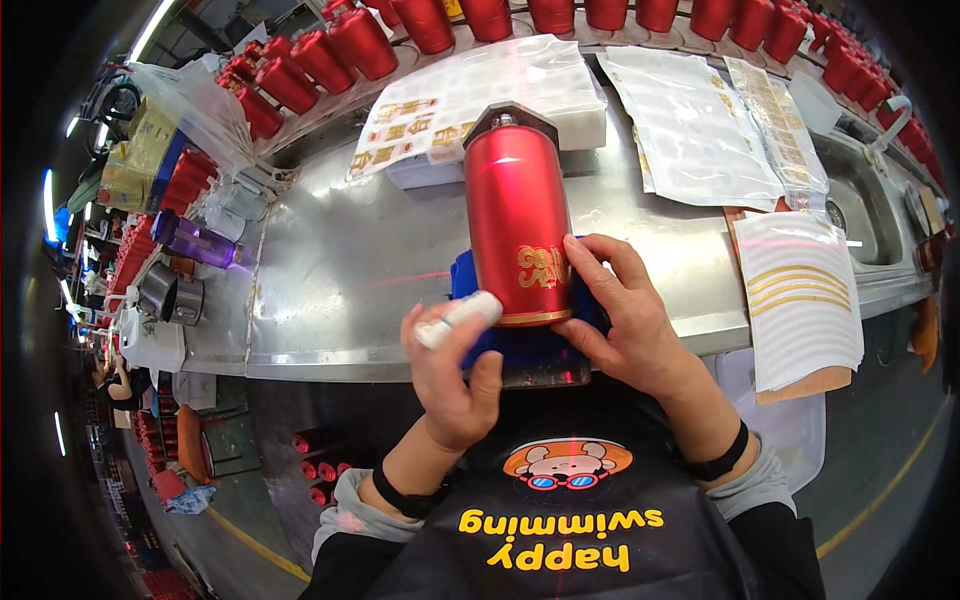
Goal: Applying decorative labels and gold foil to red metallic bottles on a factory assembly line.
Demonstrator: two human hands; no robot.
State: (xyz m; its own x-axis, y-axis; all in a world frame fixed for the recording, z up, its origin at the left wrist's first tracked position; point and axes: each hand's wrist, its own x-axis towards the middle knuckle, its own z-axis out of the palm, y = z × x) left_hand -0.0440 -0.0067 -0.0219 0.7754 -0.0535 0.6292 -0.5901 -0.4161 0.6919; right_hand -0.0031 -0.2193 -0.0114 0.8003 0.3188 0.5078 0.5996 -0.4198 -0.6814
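Head view: left hand [452,375] curled around a small white tool [458,318], right hand [622,318] flat-fingered against the red bottle [517,225] lying on a blue cradle [530,345] at the steel bench [350,270] edge.

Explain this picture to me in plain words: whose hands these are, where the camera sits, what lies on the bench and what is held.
The one picture comes from a fisheye camera on a person's head, looking down, so straight edges bend. The left hand grips a small white tube-shaped tool. The right hand steadies a red metal bottle with a gold emblem, lying on a blue cradle. On the steel bench lie sheets of gold stickers, a sheet of gold stripes and a purple bottle. More red bottles line the far edge.
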